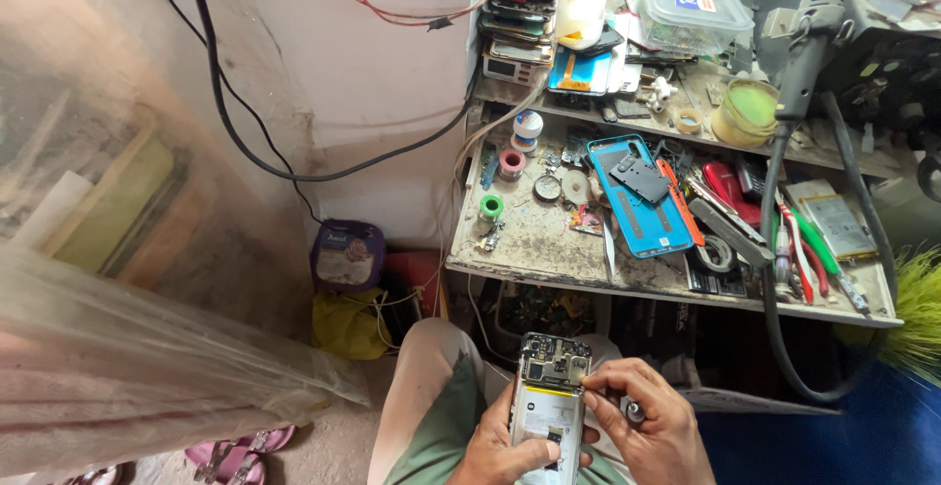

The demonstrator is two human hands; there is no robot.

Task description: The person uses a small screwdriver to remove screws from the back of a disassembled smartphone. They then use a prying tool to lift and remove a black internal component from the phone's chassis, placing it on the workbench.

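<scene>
Both hands sit low, over the person's lap. Left hand wraps its fingers around an opened phone with bare green circuit board and yellow-edged battery, holding it from below. Right hand, at three o'clock of the phone, pinches a small metal screwdriver with its tip at the board's edge. A slip of the tip could scratch the board or poke the battery, and a tiny screw could drop to the floor. At twelve o'clock, on the messy wooden shelf, a clear plastic box with lid holds things I cannot make out. A round yellow-green tub looks full of paste.
</scene>
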